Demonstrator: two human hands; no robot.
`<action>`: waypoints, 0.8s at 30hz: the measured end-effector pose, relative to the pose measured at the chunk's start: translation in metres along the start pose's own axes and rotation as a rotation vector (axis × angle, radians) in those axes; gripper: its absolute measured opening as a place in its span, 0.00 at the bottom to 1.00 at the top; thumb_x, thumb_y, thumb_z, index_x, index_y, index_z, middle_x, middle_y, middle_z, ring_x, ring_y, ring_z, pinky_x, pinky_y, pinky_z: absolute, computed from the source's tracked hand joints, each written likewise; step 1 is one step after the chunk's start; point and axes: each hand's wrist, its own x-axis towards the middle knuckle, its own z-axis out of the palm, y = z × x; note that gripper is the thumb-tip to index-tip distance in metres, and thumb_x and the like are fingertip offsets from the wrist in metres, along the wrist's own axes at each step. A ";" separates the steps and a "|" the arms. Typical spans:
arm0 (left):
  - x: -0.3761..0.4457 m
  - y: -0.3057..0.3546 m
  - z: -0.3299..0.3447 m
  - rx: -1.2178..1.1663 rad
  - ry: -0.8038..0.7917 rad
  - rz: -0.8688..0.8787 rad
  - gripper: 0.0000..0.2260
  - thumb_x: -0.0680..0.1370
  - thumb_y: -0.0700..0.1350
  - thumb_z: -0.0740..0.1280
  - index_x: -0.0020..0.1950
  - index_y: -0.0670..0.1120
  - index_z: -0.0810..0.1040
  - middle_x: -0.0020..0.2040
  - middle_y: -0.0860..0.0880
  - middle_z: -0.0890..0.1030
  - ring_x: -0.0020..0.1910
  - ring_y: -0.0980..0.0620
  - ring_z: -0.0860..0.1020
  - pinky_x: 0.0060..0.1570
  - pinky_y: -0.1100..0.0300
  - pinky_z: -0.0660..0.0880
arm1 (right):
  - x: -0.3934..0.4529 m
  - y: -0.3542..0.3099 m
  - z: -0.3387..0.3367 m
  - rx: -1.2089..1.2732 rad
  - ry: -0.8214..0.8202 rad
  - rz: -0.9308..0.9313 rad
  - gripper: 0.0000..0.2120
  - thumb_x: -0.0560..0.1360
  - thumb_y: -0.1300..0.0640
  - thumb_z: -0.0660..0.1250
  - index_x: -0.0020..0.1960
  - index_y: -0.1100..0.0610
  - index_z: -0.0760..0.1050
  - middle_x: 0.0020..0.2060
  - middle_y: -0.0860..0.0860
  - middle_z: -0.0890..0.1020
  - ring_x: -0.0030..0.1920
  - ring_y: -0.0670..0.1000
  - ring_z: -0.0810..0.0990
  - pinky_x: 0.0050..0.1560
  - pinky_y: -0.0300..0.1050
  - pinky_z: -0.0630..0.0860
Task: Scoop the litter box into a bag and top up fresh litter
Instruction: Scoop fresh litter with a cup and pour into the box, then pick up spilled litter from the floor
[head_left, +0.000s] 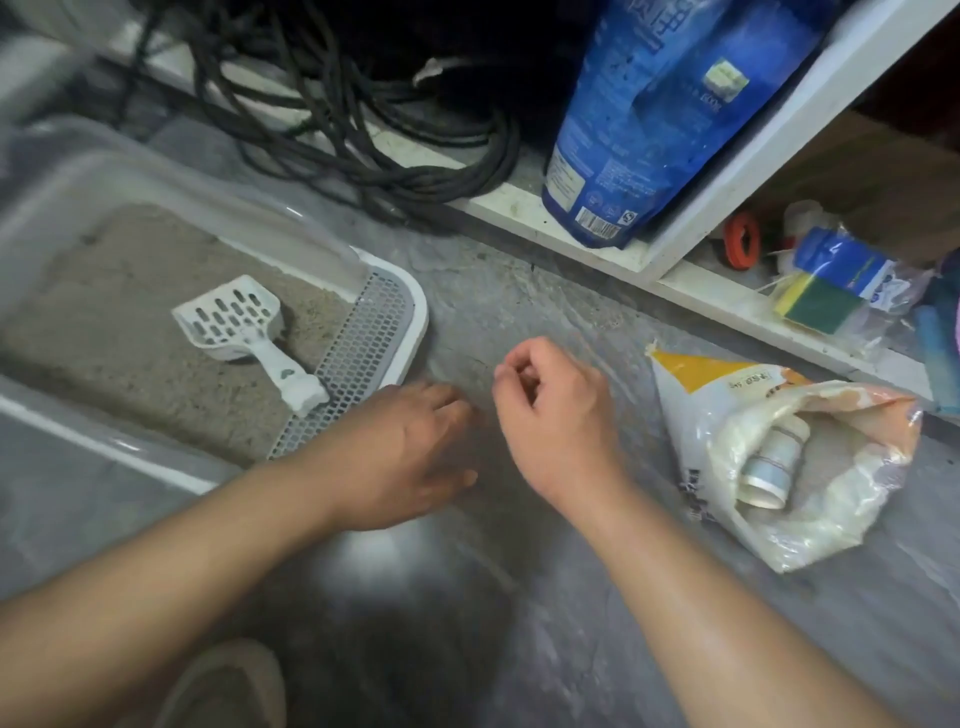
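Both forearms, bare, enter from the bottom edge over a grey, mottled, glossy floor (519, 597). Left hand (410, 457): palm down, fingers loosely extended, low over a thin clear plastic sheet or bag (519, 322) that is spread on the floor; whether the grip touches the film cannot be told. Right hand (550, 410): grip curled, thumb and forefinger tips pressed together, apparently pinching the clear film; the film is too transparent to confirm.

Left of the left hand: litter box (415, 312), white rounded plastic rim, grey perforated mesh step at the near corner, translucent hood wall. Fill is beige, fine-grained litter (104, 312). White slotted scoop (244, 332) lies on the litter, long axis diagonal, handle pointing toward the left hand, blade away up-left.

Right of the right hand, apart from it: crumpled white-and-orange bag (779, 467) lying on its side, mouth open toward the camera's right, pale granules and a rolled item inside.

Farther back: white shelf (753, 182) with an upright blue bag (660, 119), black coiled cables (363, 130), and a yellow-green sponge (810, 301).
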 end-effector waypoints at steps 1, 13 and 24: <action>-0.007 -0.006 -0.005 0.017 0.020 -0.015 0.24 0.76 0.62 0.65 0.64 0.48 0.76 0.57 0.49 0.79 0.56 0.46 0.78 0.55 0.48 0.76 | 0.000 -0.005 0.009 0.021 -0.021 -0.004 0.04 0.75 0.54 0.67 0.43 0.55 0.77 0.32 0.50 0.78 0.36 0.56 0.76 0.38 0.52 0.74; -0.128 -0.083 -0.054 0.088 0.151 -0.298 0.14 0.76 0.59 0.64 0.55 0.52 0.76 0.46 0.53 0.80 0.47 0.47 0.80 0.51 0.50 0.76 | 0.022 -0.097 0.108 -0.173 -0.428 -0.063 0.22 0.72 0.34 0.65 0.49 0.53 0.73 0.44 0.51 0.79 0.46 0.56 0.78 0.47 0.53 0.78; -0.165 -0.102 -0.036 0.070 0.242 -0.388 0.18 0.75 0.65 0.61 0.53 0.55 0.80 0.45 0.56 0.80 0.48 0.52 0.78 0.53 0.57 0.65 | 0.014 -0.108 0.121 -0.283 -0.542 -0.068 0.14 0.74 0.48 0.66 0.57 0.52 0.71 0.55 0.51 0.72 0.56 0.56 0.75 0.49 0.50 0.75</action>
